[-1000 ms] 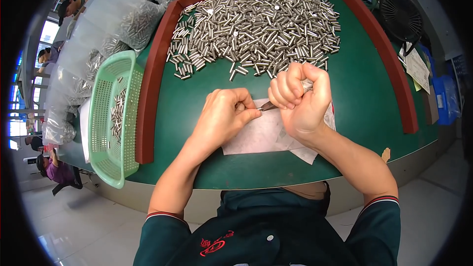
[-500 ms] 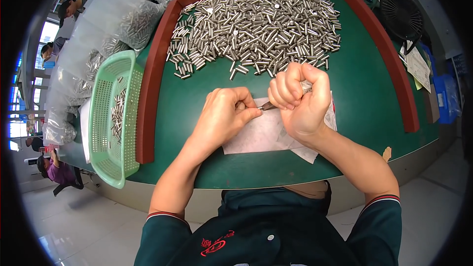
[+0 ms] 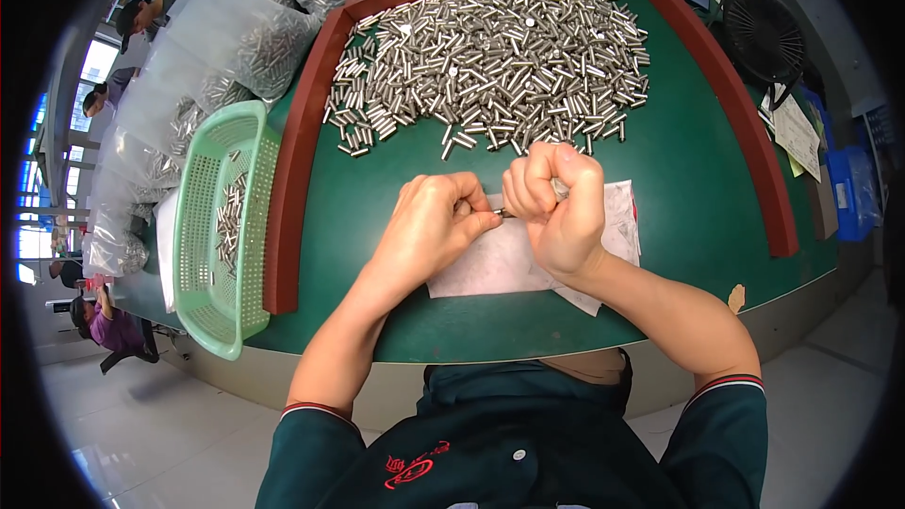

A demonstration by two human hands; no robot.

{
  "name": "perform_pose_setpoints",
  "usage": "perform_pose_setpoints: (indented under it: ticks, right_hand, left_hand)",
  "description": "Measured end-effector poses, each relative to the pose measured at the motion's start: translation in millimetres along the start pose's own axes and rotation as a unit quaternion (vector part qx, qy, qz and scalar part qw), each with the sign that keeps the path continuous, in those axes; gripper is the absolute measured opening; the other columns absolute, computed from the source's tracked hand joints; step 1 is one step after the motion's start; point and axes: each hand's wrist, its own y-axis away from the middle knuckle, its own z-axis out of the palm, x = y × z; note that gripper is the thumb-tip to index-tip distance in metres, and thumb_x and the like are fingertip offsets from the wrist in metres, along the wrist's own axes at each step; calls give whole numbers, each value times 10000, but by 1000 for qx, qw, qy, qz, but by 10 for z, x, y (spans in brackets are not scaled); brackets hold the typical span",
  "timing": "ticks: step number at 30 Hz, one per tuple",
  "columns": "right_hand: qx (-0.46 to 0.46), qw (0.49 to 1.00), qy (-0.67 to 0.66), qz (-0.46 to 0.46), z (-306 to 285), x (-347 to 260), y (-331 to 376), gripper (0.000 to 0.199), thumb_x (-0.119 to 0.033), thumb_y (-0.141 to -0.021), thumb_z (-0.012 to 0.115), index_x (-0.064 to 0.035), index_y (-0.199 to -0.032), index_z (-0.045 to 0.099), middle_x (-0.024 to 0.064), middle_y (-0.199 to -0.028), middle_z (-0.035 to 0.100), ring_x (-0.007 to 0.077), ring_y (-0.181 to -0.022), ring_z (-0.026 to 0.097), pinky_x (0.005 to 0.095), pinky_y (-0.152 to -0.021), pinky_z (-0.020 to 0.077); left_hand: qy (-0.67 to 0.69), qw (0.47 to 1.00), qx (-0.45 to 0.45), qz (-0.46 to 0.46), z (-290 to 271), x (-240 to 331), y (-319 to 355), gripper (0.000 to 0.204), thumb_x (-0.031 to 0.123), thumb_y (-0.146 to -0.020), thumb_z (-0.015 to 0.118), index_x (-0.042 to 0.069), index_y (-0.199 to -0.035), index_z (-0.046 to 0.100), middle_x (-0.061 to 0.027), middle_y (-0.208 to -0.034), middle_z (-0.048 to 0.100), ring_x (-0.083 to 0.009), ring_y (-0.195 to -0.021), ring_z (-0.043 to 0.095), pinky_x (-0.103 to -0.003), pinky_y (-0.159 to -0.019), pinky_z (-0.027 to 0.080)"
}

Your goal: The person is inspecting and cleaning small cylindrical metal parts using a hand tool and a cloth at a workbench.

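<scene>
My left hand (image 3: 426,226) pinches a small metal pin (image 3: 499,213) between thumb and forefinger, with only its end showing. Close beside it, my right hand (image 3: 558,215) is closed in a fist around a slim tool. A pale, wrapped-looking bit of its handle (image 3: 561,189) shows between the fingers; the working end is mostly hidden now. Both hands are above a whitish, stained cloth or paper (image 3: 485,270) on the green table (image 3: 377,320). Beyond them lies a wide heap of short shiny metal pins (image 3: 500,57).
A dark red wooden frame (image 3: 287,179) borders the heap. To the left stand a light green basket (image 3: 250,254) with some pins and clear bags (image 3: 273,52) of metal parts. A black fan (image 3: 764,33) is at the far right. Other people (image 3: 111,325) work at far left.
My right fist has moved slightly left and down, closer to my left fingers. The tool's dark tip, visible before between the hands, is now mostly covered. My left hand stays nearly in place.
</scene>
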Motion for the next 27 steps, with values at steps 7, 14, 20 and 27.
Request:
perform_pose_setpoints:
  ticks: [7,14,20,27]
  right_hand:
    - [6,997,-66,34,-50,-19,-7,349,-213,-838,293,-89,-512,273,-12,-435,248,76,-401,189,234,-403,172]
    - [22,996,-68,44,-34,-13,4,397,-277,-853,308,-96,-503,260,-12,-434,232,81,-397,172,244,-390,160]
    - [24,995,-77,51,-24,-29,-17,389,-268,-852,304,-96,-506,261,-11,-434,232,83,-395,171,246,-388,163]
    - [34,995,-74,65,-13,-63,-30,380,-267,-849,296,-99,-509,259,-10,-431,228,87,-392,169,244,-389,171]
  left_hand:
    - [587,792,-162,-48,-236,-312,-87,136,146,-806,591,40,-787,508,-39,-742,521,-39,-543,350,-173,-470,295]
    - [668,723,-163,-72,-202,-467,-161,198,140,-850,525,1,-991,508,-9,-715,458,-23,-496,314,-153,-460,276]
    - [668,723,-153,-81,-220,-460,-162,202,139,-854,515,2,-1003,512,-6,-697,468,-24,-495,326,-156,-459,280]
    - [674,718,-142,-99,-235,-447,-158,181,141,-853,517,10,-978,517,-60,-783,554,-49,-521,362,-176,-472,315]
